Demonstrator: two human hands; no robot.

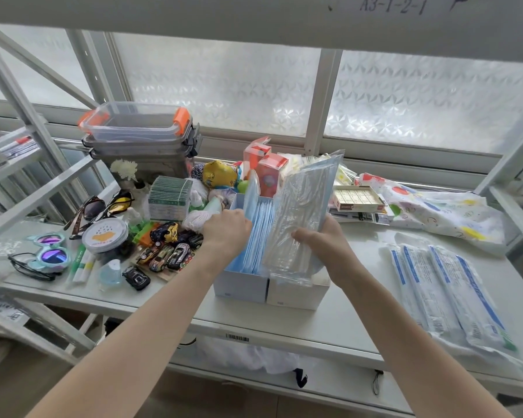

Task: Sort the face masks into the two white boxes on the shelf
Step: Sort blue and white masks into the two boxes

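Two white boxes stand side by side, touching, near the front edge of the pale shelf (329,321). The left box (239,286) is packed with blue face masks (258,236) standing on edge. The person's left hand (227,229) reaches into the far left corner of this box, fingers curled down among the masks; whether it pinches one cannot be told. The right hand (323,239) grips a clear packet of masks (302,212), thumb across its front and fingers behind, holding it upright and tilted over the right box (298,292), its lower end inside that box. The two hands are apart, one at each box.

Left of the boxes lies a clutter of toy cars (166,248), a round tub (106,235), sunglasses (50,253) and a stack of small green packs (169,200). Behind these sits a pile of clear tubs with orange clips (139,128). Behind the boxes stand red cartons (264,170). To the right lie long packets with blue stripes (447,291) and a patterned plastic bag (435,209)
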